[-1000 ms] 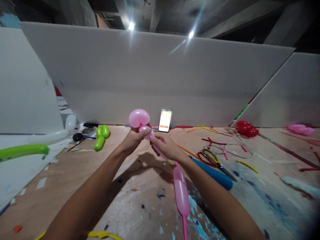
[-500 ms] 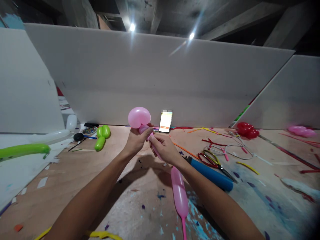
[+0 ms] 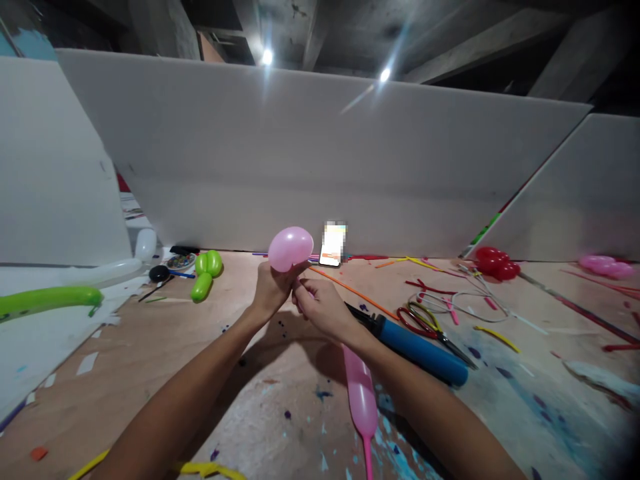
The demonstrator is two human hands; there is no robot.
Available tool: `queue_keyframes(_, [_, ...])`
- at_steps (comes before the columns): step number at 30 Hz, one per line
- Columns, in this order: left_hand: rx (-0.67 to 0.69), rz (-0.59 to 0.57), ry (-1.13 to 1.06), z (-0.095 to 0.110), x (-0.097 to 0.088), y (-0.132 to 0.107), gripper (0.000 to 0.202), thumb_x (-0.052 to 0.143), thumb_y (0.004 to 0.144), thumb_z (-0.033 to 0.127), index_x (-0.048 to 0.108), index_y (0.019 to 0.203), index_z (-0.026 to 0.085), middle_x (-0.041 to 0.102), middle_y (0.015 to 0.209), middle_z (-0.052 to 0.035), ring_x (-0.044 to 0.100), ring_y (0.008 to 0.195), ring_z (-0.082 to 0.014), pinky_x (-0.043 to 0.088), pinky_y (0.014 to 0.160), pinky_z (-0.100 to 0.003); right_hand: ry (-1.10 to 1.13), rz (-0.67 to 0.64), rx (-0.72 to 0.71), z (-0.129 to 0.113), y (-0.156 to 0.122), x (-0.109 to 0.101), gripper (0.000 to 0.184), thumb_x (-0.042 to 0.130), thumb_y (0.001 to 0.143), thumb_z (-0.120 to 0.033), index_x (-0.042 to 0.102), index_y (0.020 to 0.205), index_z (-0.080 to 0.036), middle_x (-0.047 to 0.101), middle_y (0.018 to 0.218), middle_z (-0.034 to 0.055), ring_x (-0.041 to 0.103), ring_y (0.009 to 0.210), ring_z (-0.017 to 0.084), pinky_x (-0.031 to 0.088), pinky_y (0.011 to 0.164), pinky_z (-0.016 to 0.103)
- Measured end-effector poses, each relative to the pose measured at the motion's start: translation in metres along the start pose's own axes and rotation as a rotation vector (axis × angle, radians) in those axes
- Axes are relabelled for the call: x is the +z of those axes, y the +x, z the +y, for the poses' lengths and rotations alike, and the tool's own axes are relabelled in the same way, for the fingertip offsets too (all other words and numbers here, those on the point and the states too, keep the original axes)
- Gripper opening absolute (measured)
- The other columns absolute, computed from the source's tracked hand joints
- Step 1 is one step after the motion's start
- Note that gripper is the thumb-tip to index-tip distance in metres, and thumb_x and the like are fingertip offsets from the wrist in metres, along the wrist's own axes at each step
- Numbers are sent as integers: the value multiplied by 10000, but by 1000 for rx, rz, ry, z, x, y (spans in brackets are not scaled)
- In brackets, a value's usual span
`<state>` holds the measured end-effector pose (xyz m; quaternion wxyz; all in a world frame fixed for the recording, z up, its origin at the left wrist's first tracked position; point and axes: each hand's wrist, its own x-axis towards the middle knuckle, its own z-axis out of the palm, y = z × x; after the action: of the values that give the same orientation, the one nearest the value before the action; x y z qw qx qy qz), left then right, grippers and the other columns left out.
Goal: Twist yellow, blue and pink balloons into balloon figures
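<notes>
A pink modelling balloon (image 3: 291, 249) rises in a rounded loop above my hands, at the middle of the view. My left hand (image 3: 273, 287) is closed around its base, with part of the fingers hidden behind the balloon. Close against it, my right hand (image 3: 320, 303) has its thumb and fingers pinched on the same balloon. A long pink balloon section (image 3: 363, 400) lies lower down, partly behind my right forearm, its thin uninflated tail pointing toward me. Whether that section joins the part in my hands is hidden.
A phone (image 3: 332, 245) leans on the white board (image 3: 320, 147). Right of my hands lie a blue hand pump (image 3: 423, 350), scissors (image 3: 445, 340), and a red balloon shape (image 3: 497, 263). Leftward are a green balloon shape (image 3: 205, 273) and a long green balloon (image 3: 50, 301).
The pink loop has turned and shifted slightly right and down. My hands have drawn closer together, and the pink stretch that showed between and below them is now mostly covered.
</notes>
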<state>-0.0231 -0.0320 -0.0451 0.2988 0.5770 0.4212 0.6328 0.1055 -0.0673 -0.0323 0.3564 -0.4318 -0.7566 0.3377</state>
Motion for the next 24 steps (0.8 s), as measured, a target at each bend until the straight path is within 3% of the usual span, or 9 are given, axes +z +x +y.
queue_keyframes(4, [-47, -24, -19, 1, 0, 2, 377, 760, 662, 429, 550, 536, 142, 455, 484, 33, 392, 464, -80, 281, 436, -208, 48, -57, -4, -1, 0, -2, 420, 369, 947, -415, 523, 643, -169, 516, 544, -8, 482, 501, 102, 352, 512, 225])
queue_keyframes(8, [-188, -228, -221, 6, -1, 7, 454, 650, 745, 563, 558, 604, 142, 482, 509, 18, 431, 443, -89, 325, 416, -209, 202, -91, 40, 2, 4, -7, 421, 395, 928, -500, 503, 686, -173, 485, 542, -25, 455, 458, 92, 355, 470, 220])
queue_keyframes(11, [-214, -385, -439, 9, -3, 10, 382, 673, 757, 512, 589, 797, 142, 552, 654, 1, 521, 545, -109, 431, 506, -223, 318, -51, 56, 7, 8, -11, 398, 412, 919, -506, 482, 703, -179, 475, 556, -35, 438, 445, 84, 353, 450, 214])
queue_keyframes(14, [-210, -483, -484, 8, -4, 11, 327, 735, 739, 396, 588, 868, 133, 589, 747, -19, 564, 630, -117, 470, 584, -232, 333, -43, 36, 12, 12, -13, 426, 412, 920, -511, 456, 654, -181, 479, 545, -31, 445, 455, 80, 361, 460, 211])
queue_keyframes(19, [-299, -307, -598, 8, -3, 13, 449, 758, 716, 418, 586, 996, 112, 669, 842, -67, 613, 700, -125, 494, 653, -230, 421, -120, 112, 15, 15, -15, 409, 428, 913, -499, 508, 688, -167, 531, 577, -14, 496, 455, 80, 398, 459, 207])
queue_keyframes(24, [-289, -197, -649, 19, -6, 17, 464, 785, 679, 371, 561, 1009, 134, 661, 874, -46, 646, 704, -142, 525, 643, -257, 783, -442, 400, 26, 13, -25, 367, 543, 849, -506, 544, 726, -160, 547, 588, -11, 498, 465, 79, 417, 430, 196])
